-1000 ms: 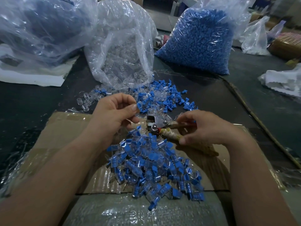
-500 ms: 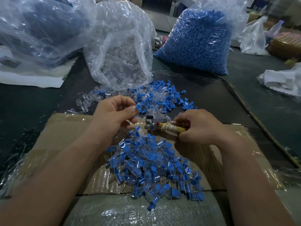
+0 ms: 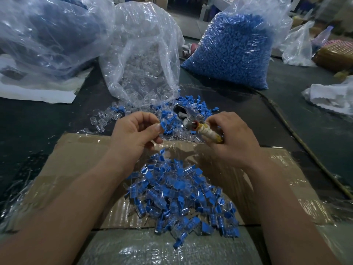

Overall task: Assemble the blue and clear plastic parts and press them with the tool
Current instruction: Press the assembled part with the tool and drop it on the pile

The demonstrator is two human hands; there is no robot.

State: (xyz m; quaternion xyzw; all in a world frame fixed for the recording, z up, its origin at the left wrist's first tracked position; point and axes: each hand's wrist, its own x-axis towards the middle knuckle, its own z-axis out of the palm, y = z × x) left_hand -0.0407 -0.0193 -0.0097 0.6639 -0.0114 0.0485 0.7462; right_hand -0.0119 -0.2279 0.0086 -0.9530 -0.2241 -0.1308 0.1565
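Note:
My left hand (image 3: 135, 132) pinches a small blue plastic part (image 3: 163, 124) between thumb and fingers, above the cardboard's far edge. My right hand (image 3: 232, 136) grips the pressing tool (image 3: 198, 126) by its pale taped handles, its metal head pointing up and left, a short way right of the blue part. A heap of assembled blue-and-clear pieces (image 3: 181, 194) lies on the cardboard between my forearms. Loose blue parts (image 3: 193, 104) and loose clear parts (image 3: 103, 119) are scattered on the dark table beyond my hands.
An open bag of clear parts (image 3: 145, 64) and a full bag of blue parts (image 3: 235, 48) stand at the back. A big crumpled bag (image 3: 47, 33) fills the back left. Taped cardboard (image 3: 80, 159) covers the near table. More bags lie at the right (image 3: 330, 96).
My right hand has closed round the tool's handles and lifted it up, tilting its head away from me. My left hand has stayed nearly in place, holding a blue part.

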